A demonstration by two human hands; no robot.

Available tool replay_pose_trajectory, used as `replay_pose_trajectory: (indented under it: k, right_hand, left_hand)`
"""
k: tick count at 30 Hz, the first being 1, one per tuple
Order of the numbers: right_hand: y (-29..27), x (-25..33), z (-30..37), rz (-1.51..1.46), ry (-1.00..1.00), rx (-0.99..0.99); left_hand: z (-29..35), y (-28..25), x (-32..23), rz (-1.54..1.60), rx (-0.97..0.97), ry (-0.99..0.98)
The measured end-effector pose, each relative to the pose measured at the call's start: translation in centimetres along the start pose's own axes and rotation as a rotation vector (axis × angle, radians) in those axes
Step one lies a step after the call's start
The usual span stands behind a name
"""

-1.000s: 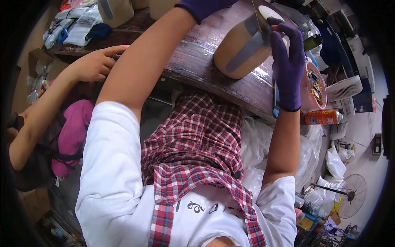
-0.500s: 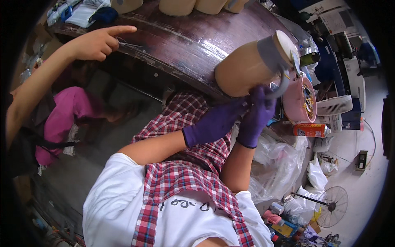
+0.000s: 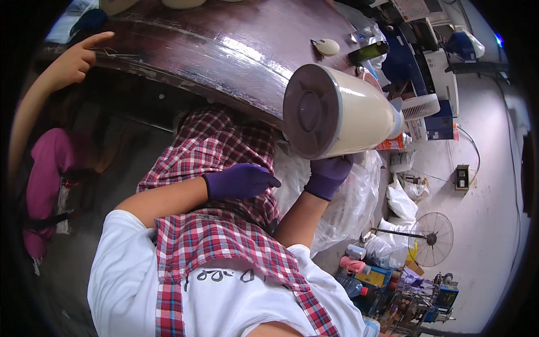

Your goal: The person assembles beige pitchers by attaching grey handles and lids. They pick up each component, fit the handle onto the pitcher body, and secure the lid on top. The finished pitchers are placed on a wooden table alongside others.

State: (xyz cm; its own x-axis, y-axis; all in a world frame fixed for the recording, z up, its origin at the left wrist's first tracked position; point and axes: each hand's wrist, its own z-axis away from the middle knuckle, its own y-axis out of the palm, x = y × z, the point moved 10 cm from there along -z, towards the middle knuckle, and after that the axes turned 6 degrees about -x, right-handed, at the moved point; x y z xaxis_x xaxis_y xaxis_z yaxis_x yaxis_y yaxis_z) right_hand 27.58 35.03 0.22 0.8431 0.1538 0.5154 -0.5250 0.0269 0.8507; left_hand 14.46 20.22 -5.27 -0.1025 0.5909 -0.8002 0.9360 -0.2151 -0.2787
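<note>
My right hand (image 3: 330,175), in a purple glove, grips a cream jug (image 3: 365,109) from below, its fingers partly hidden behind it. The jug is tilted on its side above the table edge, its round grey-brown base (image 3: 311,111) turned towards me. Its grey collar (image 3: 396,117) points away to the right, and the handle is out of sight. My left hand (image 3: 242,181), also purple-gloved, hangs in front of my checked apron, apart from the jug. Its fingers are loosely extended with nothing visible in them. A small round cream piece (image 3: 328,46) lies on the dark table (image 3: 185,53).
A co-worker's bare hand (image 3: 76,60) points over the table's left edge. More cream jugs (image 3: 182,2) stand at the far edge. A green bottle-like object (image 3: 368,53) lies at the table's right end. Clear plastic bags (image 3: 351,205) and a standing fan (image 3: 435,238) are to my right.
The jug has swung round so its base faces me instead of its top end. My left hand has come off it and drawn back to the left. The whole view has shifted.
</note>
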Motion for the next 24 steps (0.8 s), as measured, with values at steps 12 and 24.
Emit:
replay_pose_trajectory:
  k: [12, 24]
  right_hand:
    - [0.4, 0.4, 0.6, -0.046, -0.035, 0.074]
    - [10.5, -9.1, 1.2, 1.145, 0.011, 0.283]
  left_hand:
    - [0.9, 0.0, 1.2, -0.071, 0.147, -0.084]
    - [0.7, -24.1, -8.5, 0.269, -0.709, -0.21]
